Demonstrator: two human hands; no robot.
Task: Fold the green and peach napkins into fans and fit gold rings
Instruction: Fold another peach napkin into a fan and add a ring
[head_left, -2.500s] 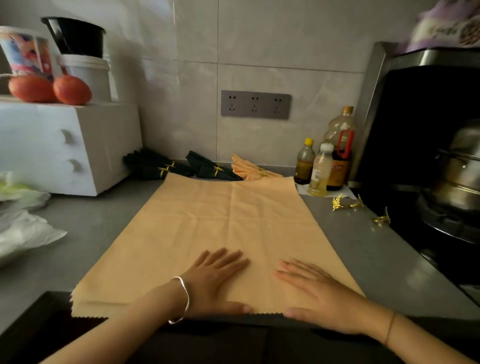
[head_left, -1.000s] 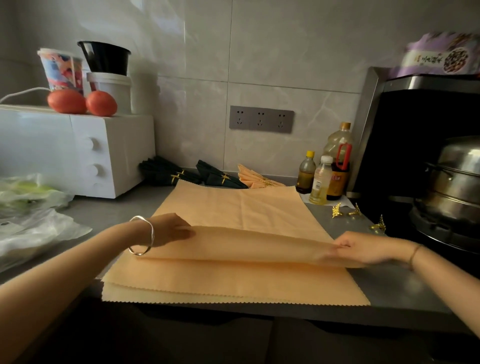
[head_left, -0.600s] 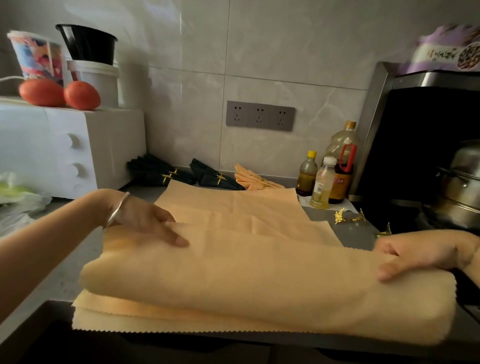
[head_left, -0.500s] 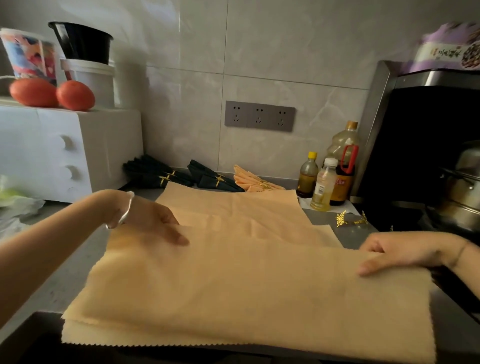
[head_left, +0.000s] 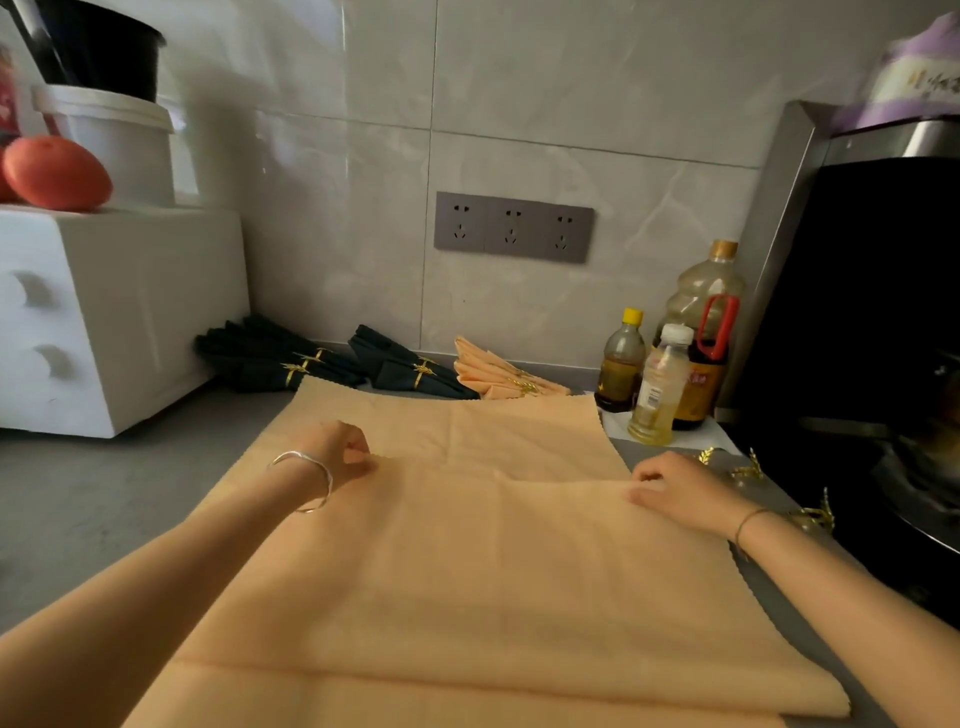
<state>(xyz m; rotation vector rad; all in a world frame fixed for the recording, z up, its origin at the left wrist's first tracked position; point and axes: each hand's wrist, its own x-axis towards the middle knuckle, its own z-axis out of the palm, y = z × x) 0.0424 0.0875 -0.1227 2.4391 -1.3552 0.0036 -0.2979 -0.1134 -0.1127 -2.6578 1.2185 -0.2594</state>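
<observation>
A large peach napkin (head_left: 467, 561) lies on the grey counter, its near part folded over into a wide pleat. My left hand (head_left: 340, 449) pinches the fold's edge at the left. My right hand (head_left: 670, 486) pinches the same edge at the right. Against the back wall lie dark green fan napkins with gold rings (head_left: 291, 358) (head_left: 410, 371) and a folded peach fan (head_left: 501, 376). Loose gold rings (head_left: 748, 470) lie on the counter just beyond my right hand.
A white appliance (head_left: 104, 312) with tomatoes and tubs on top stands at the left. Oil bottles (head_left: 670, 364) stand at the back right. A dark stove with a metal pot (head_left: 924, 467) fills the right side. Bare grey counter (head_left: 104, 499) lies left of the napkin.
Both hands lifted the napkin's near edge, carried it up and laid it back down as a fold. They now pinch the fold's far edge, closer to the wall.
</observation>
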